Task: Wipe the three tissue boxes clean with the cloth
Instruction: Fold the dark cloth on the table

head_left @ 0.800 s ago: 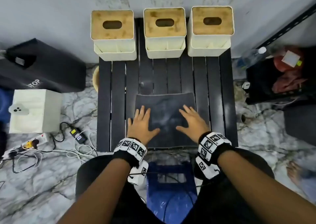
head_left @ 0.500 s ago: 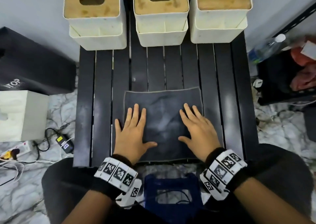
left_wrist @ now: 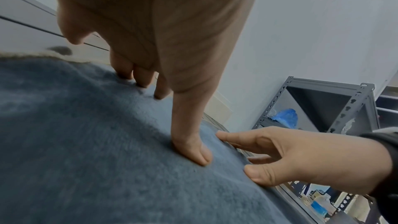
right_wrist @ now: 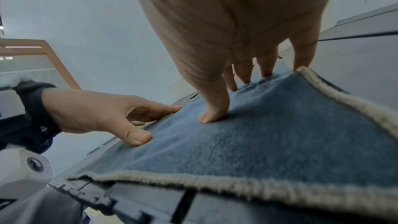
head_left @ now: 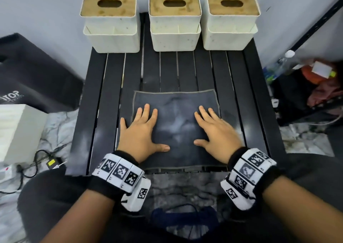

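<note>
Three cream tissue boxes with wooden slotted lids stand in a row at the table's far edge: left box (head_left: pixel 111 23), middle box (head_left: pixel 175 23), right box (head_left: pixel 232 22). A dark blue-grey cloth (head_left: pixel 176 127) lies flat on the black slatted table (head_left: pixel 104 103) near its front edge. My left hand (head_left: pixel 143 131) rests flat on the cloth's left part, fingers straight and spread. My right hand (head_left: pixel 215 131) lies flat on its right part in the same way. The wrist views show the cloth (left_wrist: pixel 86 142) (right_wrist: pixel 280 134) under the left hand (left_wrist: pixel 172 74) and right hand (right_wrist: pixel 237 57).
A wall rises right behind the boxes. Left of the table lie a black bag (head_left: pixel 33 75), a white box (head_left: pixel 16 131) and cables with a charger (head_left: pixel 50 163). A water bottle (head_left: pixel 280 64) and dark bags with clutter (head_left: pixel 315 87) sit on the right.
The head view has tilted and moved closer to the table. Both hands stay flat on the cloth in nearly the same places.
</note>
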